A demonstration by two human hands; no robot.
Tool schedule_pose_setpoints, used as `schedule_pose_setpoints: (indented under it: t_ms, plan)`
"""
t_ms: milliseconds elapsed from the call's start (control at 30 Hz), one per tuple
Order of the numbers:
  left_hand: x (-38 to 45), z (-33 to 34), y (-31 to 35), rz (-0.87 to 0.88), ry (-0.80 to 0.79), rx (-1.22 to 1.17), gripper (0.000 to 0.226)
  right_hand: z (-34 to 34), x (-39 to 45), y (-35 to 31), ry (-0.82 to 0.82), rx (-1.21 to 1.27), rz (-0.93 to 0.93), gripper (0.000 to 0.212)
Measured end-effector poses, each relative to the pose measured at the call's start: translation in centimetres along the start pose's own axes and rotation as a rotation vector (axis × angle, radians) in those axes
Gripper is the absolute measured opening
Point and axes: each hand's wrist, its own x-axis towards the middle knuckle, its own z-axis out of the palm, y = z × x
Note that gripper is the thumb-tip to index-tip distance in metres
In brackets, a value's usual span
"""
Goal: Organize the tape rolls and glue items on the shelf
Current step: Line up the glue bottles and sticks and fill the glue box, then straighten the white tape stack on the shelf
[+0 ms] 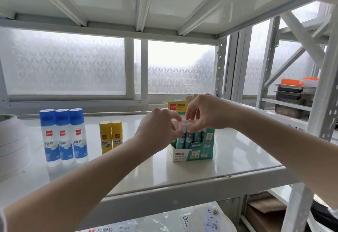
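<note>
Three blue-capped glue bottles [63, 136], two yellow glue sticks [111, 136], one glue-stick box [192, 149]

A single wide-angle view, worn on the head, looks forward and slightly down into a white metal shelf [182, 182] from close in front. The shelf board fills the middle of the frame, the underside of the board above fills the top, and frosted windows [65, 65] close the back. Both forearms enter from the lower corners toward the centre.

A white metal rack [164, 184] stands before frosted, patterned windows [65, 65] that glow with pale daylight.
</note>
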Motion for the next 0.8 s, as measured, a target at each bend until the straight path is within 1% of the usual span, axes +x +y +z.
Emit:
schedule_pose_setpoints:
  t_ms: [100,200,367,467,600,800]
  plan:
    - [0.0,-0.6,0.0,0.008,-0.027,0.033,0.036,-0.3,0.2,-0.5,-0.045,-0.028,0.014,0.029]
    - [-0.1,-1.9,-0.3,-0.009,-0.075,0.085,0.032,-0.8,0.6,-1.4,-0.101,-0.049,0.038,0.03]
    - [-1.4,-5.1,-1.4,-0.046,-0.312,0.155,0.029,-2.2,0.7,-3.5,-0.186,-0.084,0.073,0.035]
    - [-2.6,-7.5,-2.2,-0.08,-0.403,0.176,0.027,-2.6,1.1,-5.0,-0.213,-0.088,0.074,0.034]
    - [-4.6,-11.0,-4.2,-0.135,-0.43,0.2,0.028,-2.7,1.6,-7.1,-0.19,-0.083,0.042,0.029]
    - [-7.0,-15.3,-6.9,-0.203,-0.378,0.24,0.034,-2.0,3.1,-10.4,-0.183,-0.124,0.015,0.041]
